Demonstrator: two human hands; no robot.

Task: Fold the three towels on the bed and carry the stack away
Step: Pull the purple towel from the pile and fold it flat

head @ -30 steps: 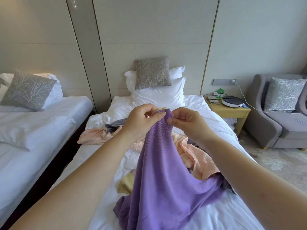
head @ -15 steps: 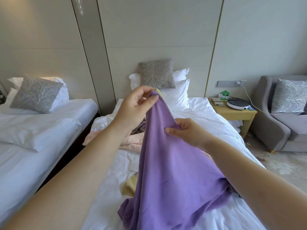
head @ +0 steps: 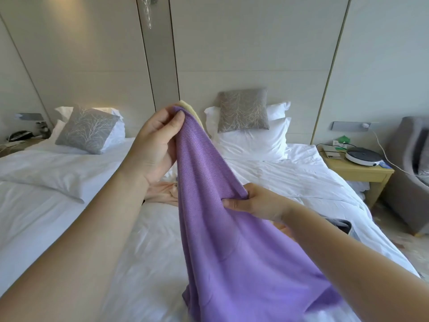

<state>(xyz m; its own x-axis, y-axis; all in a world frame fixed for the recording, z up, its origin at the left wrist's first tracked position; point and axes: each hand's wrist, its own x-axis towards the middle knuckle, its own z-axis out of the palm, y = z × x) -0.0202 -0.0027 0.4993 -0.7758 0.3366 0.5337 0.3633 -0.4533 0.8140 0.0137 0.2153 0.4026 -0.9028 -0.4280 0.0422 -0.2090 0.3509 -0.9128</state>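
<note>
A purple towel with a pale yellow underside hangs stretched over the white bed. My left hand pinches its top corner high up, thumb against fingers. My right hand grips the towel's right edge lower down, near the middle of the bed. A peach towel lies crumpled on the sheet behind the purple one, mostly hidden. A bit of grey cloth shows past my right forearm.
White pillows and a grey patterned cushion sit at the headboard. A second bed lies to the left across a narrow gap. A wooden nightstand with a round white device stands right, a grey armchair beyond it.
My left hand has lifted the towel corner higher and leftward. My right hand has slid down along the towel's edge, so the two hands are farther apart and the cloth is more spread.
</note>
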